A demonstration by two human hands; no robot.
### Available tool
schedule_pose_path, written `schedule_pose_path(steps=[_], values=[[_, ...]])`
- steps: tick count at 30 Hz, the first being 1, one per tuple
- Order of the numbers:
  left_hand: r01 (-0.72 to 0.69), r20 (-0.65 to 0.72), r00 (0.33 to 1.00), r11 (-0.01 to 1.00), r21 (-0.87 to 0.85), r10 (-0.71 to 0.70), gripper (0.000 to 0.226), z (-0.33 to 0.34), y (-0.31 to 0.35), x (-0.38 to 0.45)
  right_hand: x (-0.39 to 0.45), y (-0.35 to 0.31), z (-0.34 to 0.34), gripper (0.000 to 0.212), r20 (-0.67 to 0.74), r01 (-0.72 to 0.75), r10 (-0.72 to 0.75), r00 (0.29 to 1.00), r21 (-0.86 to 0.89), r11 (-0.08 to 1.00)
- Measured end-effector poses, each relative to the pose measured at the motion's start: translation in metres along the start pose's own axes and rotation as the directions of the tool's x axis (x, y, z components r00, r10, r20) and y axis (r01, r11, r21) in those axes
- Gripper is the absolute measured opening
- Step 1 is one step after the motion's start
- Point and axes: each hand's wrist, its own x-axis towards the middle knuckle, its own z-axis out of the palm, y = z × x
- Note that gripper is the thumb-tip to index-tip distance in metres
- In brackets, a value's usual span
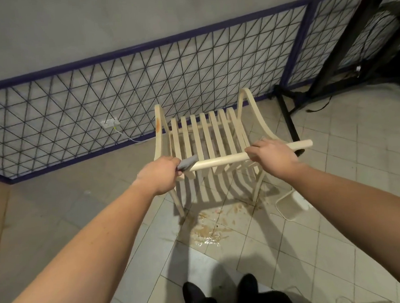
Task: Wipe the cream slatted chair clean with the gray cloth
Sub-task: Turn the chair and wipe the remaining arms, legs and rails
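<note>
The left hand (159, 175) has a clenched grip on the cloth (187, 163), pressing it against the left end of the chair's (220, 160) top rail. The right hand (270, 157) grasps the rail further right. The floor (338, 213) below looks wet and stained; hard wiping could likely slide the chair.

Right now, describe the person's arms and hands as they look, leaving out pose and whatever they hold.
Both arms are bare from the frame edge to the wrist, with no sleeves showing. The left hand and the right hand wear no gloves, and no watch, bracelet or ring is visible on either. No markings, straps or cables show on the forearms. Below, the person wears dark shoes and dark trousers.
</note>
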Motion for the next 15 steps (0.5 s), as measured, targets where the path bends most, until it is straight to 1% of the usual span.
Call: schedule_pose_path(steps=[3,7,10,12,13,15], values=[[0.053,0.016,0.999,0.993,-0.105,-0.052,0.015,0.002,0.003,-0.004,0.0,-0.004,0.001,0.026,0.007,-0.028,0.028,1.0,-0.044,0.999],[0.109,0.02,0.994,0.976,-0.188,-0.108,0.013,0.012,0.021,-0.013,-0.006,0.003,0.005,0.031,-0.024,0.004,-0.006,1.0,-0.097,0.995],[0.117,-0.016,0.992,0.965,-0.234,-0.124,0.013,0.019,0.038,-0.023,-0.009,0.02,0.006,0.033,0.0,0.008,-0.008,1.0,-0.066,0.998],[0.105,-0.072,0.989,0.956,-0.274,-0.13,0.013,0.021,0.048,-0.031,-0.009,0.029,-0.001,0.033,0.042,0.017,-0.017,0.999,-0.007,1.0],[0.096,-0.104,0.986,0.951,-0.295,-0.132,0.014,0.023,0.052,-0.036,-0.008,0.029,-0.008,0.034,0.055,0.039,-0.042,0.998,0.058,0.998],[0.107,-0.134,0.978,0.933,-0.343,-0.161,0.025,0.026,0.06,-0.045,-0.01,0.009,-0.022,0.045,0.057,0.128,-0.145,0.988,0.244,0.961]])
